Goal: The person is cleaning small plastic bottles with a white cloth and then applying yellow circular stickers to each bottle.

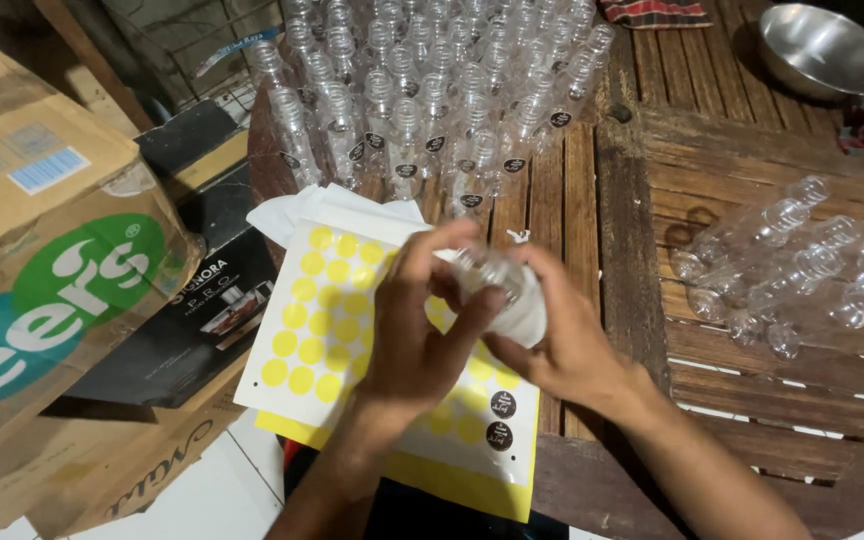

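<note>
Wooden table | both hands, left and right, clasp clear bottle above sticker sheet | labelling; press sticker flat next

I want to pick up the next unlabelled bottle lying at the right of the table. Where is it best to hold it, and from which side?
Probably around the ribbed body of a lying clear bottle, with fingers coming from above across its width. The bottles lie on their sides, packed together, necks pointing up and right, so the round body is the exposed part.
</note>
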